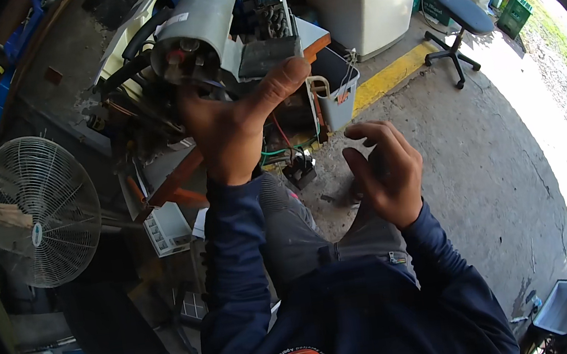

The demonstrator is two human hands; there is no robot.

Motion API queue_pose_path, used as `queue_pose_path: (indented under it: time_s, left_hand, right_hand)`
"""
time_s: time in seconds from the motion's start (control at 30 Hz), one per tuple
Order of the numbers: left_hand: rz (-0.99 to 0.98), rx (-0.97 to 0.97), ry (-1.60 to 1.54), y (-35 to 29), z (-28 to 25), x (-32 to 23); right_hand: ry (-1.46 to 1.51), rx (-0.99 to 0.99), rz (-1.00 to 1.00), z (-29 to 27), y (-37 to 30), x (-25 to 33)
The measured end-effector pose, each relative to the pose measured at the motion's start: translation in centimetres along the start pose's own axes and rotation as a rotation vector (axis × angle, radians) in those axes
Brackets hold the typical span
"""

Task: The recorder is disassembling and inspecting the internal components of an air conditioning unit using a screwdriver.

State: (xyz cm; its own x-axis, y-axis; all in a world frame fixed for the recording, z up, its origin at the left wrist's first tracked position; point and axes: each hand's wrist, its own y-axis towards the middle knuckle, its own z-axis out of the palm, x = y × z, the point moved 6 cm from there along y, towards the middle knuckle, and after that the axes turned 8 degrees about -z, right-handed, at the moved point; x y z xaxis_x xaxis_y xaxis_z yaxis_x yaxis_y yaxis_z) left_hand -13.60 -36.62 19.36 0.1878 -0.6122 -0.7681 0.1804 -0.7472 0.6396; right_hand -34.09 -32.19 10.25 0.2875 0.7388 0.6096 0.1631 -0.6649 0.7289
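Note:
My left hand [237, 126] reaches up over the cluttered workbench, its thumb stretched out to the right. Its other fingers are mostly lost in the dark below a grey metal cylinder [201, 16], so whether they touch it I cannot tell. The cylinder lies tilted, with small fittings showing in its near end. Right of it is a dark flat block [269, 57]. My right hand [394, 173] hovers above my lap, thumb and fingers apart and loosely bent, with nothing seen in it. Between my hands, a small black part with wires [299, 170] hangs or rests low down.
A caged fan [41, 212] stands at the left, above a black chair [114, 328]. Beyond the bench are a grey bin [341, 98] and a white appliance [375, 0]. A blue-seated swivel stool [462, 14] stands back right, near a yellow floor stripe [392, 80].

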Motion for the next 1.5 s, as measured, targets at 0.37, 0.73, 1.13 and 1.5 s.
queue_pose_path:
  time_s: [0.37,0.73,1.13,1.5]
  left_hand:
    - [-0.220,0.049,-0.052,4.7,3.4,2.0]
    - [-0.043,0.031,-0.025,3.2,2.1,4.3]
    - [0.155,0.022,-0.056,3.1,1.6,5.1]
    - [0.124,-0.105,-0.021,2.9,0.4,6.2]
  right_hand:
    - [-0.161,0.172,-0.033,3.9,5.5,-7.3]
    - [0.018,0.163,0.203,7.2,4.4,-11.5]
    - [0.004,0.148,0.121,8.3,4.2,-12.2]
    - [-0.010,0.192,0.070,8.7,4.9,-12.2]
